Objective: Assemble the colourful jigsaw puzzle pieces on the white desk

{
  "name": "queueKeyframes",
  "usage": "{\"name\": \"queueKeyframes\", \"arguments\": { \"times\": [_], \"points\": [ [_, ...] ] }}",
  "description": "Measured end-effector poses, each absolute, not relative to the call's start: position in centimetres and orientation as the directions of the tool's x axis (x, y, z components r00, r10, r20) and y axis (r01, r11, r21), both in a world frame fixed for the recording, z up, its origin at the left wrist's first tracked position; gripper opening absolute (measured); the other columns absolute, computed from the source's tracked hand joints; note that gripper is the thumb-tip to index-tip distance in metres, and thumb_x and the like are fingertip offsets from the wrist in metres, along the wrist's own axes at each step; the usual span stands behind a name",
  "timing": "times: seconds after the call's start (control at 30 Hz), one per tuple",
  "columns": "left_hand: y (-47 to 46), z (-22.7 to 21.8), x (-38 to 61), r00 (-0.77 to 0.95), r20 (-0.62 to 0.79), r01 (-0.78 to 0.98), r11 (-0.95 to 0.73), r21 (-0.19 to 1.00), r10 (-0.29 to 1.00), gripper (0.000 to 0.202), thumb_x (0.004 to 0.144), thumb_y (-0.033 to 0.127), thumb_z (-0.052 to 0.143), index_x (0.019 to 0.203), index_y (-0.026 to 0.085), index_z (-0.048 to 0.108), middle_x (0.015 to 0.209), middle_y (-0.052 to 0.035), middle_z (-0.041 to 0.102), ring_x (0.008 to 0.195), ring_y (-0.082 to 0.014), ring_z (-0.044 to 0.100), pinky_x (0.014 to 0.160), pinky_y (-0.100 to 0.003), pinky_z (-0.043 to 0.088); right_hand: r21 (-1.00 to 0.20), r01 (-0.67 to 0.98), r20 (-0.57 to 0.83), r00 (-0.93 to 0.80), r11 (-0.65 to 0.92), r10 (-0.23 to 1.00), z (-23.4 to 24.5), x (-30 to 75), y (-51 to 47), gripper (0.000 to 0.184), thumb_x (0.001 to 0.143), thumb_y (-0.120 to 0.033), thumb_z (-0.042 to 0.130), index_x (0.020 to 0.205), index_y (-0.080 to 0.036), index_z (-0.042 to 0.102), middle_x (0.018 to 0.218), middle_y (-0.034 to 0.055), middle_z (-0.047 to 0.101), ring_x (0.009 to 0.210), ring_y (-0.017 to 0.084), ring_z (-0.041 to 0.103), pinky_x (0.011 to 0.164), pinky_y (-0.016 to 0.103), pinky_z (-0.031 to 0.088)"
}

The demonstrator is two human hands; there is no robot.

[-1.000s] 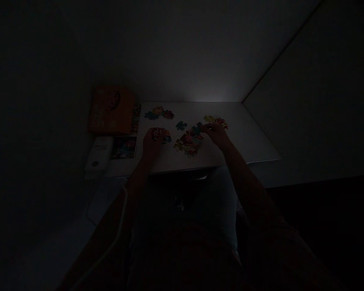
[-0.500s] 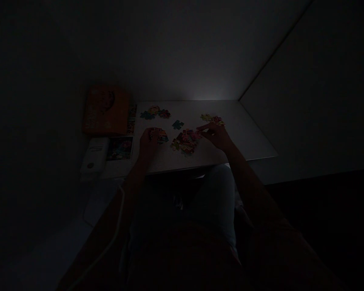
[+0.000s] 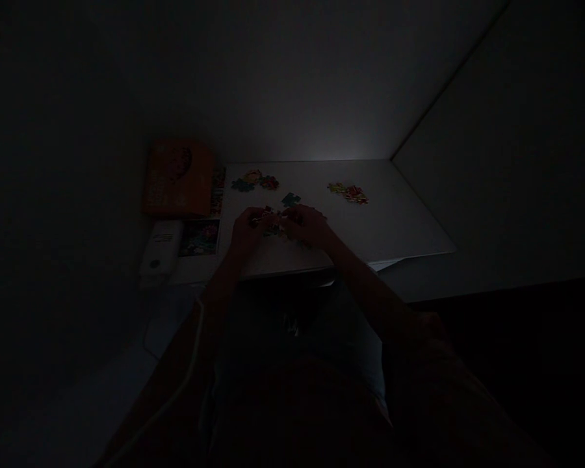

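The left hand (image 3: pixel 246 233) and right hand (image 3: pixel 308 226) meet over a small bunch of jigsaw pieces (image 3: pixel 272 221) near the front of the white worktop (image 3: pixel 400 227). Their fingers curl inward and seem closed on the pieces, though the dimness hides the exact grip. Other small groups of pieces (image 3: pixel 348 193) lie farther back, apparently kept apart for sorting, with a lone blue piece (image 3: pixel 291 199) just beyond the hands. An orange box (image 3: pixel 179 179) and a picture card (image 3: pixel 199 237) sit along the left side, within easy view.
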State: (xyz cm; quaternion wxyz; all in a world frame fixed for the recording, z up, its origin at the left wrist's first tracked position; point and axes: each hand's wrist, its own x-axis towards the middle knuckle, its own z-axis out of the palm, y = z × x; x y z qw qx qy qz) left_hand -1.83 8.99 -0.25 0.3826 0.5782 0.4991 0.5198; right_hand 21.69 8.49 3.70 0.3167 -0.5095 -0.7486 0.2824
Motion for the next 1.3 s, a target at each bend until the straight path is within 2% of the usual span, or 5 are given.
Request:
{"name": "queueKeyframes", "arguments": {
  "times": [0.43, 0.6, 0.83, 1.13, 1.3],
  "points": [
    [9.5, -1.2, -2.3, 0.037, 0.238, 0.096, -0.240, 0.966, 0.971, 0.064, 0.086, 0.066, 0.095, 0.128, 0.018, 0.090, 0.139, -0.0170, 0.088, 0.127, -0.0353, 0.084, 0.111, -0.049, 0.070, -0.897, 0.427, 0.074, -0.112, 0.116, 0.991, 3.9, 23.2, 10.2, 0.047, 0.110, -0.064, 0.070, 0.109, -0.021, 0.087, 0.098, 0.0087, 0.087, 0.091, 0.027, 0.079, 0.084, 0.039, 0.063],
    [9.5, -1.2, -2.5, -0.011, 0.254, 0.107, -0.252, 0.962, 0.967, 0.065, 0.091, 0.067, 0.092, 0.134, 0.019, 0.090, 0.141, -0.0171, 0.087, 0.125, -0.0341, 0.085, 0.110, -0.047, 0.069, -0.928, 0.353, 0.104, -0.066, 0.121, 0.992, 4.0, 26.4, 10.2, 0.051, 0.103, -0.072, 0.075, 0.105, -0.023, 0.086, 0.107, 0.0107, 0.088, 0.104, 0.029, 0.082, 0.095, 0.042, 0.066],
    [9.4, -0.9, -2.3, -0.039, 0.251, 0.201, -0.238, 0.950, 0.967, 0.046, 0.094, 0.061, 0.089, 0.117, 0.020, 0.091, 0.110, -0.0117, 0.089, 0.097, -0.0268, 0.082, 0.087, -0.037, 0.065, -0.698, 0.705, 0.176, 0.001, 0.125, 0.984, 3.4, 30.2, 10.3, 0.034, 0.100, -0.051, 0.084, 0.113, -0.021, 0.089, 0.121, 0.0171, 0.088, 0.119, 0.036, 0.080, 0.115, 0.055, 0.061],
    [8.4, 0.7, -1.7, 0.014, 0.183, 0.278, -0.179, 0.944, 0.983, 0.032, 0.092, 0.049, 0.090, 0.108, 0.021, 0.090, 0.105, -0.0078, 0.089, 0.094, -0.0247, 0.079, 0.086, -0.034, 0.062, -0.756, 0.606, 0.129, -0.229, 0.245, 0.965, 4.8, 24.1, 9.8, 0.035, 0.112, -0.052, 0.076, 0.127, -0.024, 0.090, 0.123, 0.0118, 0.088, 0.105, 0.027, 0.080, 0.101, 0.042, 0.065],
    [8.4, 0.7, -1.9, -0.046, 0.222, 0.257, -0.203, 0.945, 0.974, 0.038, 0.094, 0.054, 0.087, 0.111, 0.020, 0.090, 0.108, -0.0096, 0.089, 0.095, -0.0255, 0.079, 0.084, -0.035, 0.062, -0.623, 0.718, 0.184, -0.251, 0.310, 0.950, 5.1, 24.5, 10.7, 0.035, 0.103, -0.046, 0.090, 0.129, -0.023, 0.089, 0.134, 0.0143, 0.083, 0.116, 0.031, 0.080, 0.109, 0.044, 0.063]
  ]
}}
